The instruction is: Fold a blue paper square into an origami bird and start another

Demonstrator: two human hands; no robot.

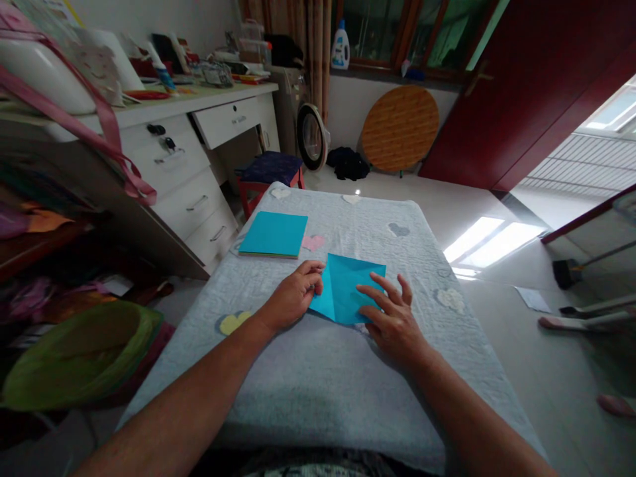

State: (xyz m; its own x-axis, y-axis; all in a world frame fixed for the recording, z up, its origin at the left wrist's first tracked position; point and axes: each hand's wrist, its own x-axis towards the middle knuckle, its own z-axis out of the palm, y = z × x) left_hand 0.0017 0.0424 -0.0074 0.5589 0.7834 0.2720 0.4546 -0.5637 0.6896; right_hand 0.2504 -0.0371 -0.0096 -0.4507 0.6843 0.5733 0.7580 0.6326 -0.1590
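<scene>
A blue sheet of paper (348,289) with crease lines lies in front of me on the cloth-covered table. Its left part is tilted up along a crease. My left hand (297,291) pinches the left edge of this sheet between thumb and curled fingers. Spread over the right part of the paper, my right hand (392,311) has its fingers apart, with fingertips touching the surface. Farther back on the left rests a flat stack of square paper (274,234), blue on top, apart from both hands.
A pale tablecloth (318,391) with heart patterns covers the table. To the left stand a white desk (193,199) with drawers and a green bin (79,358). Behind the table are a stool (273,167), a washing machine with its door open (312,138) and a round wooden board (400,127).
</scene>
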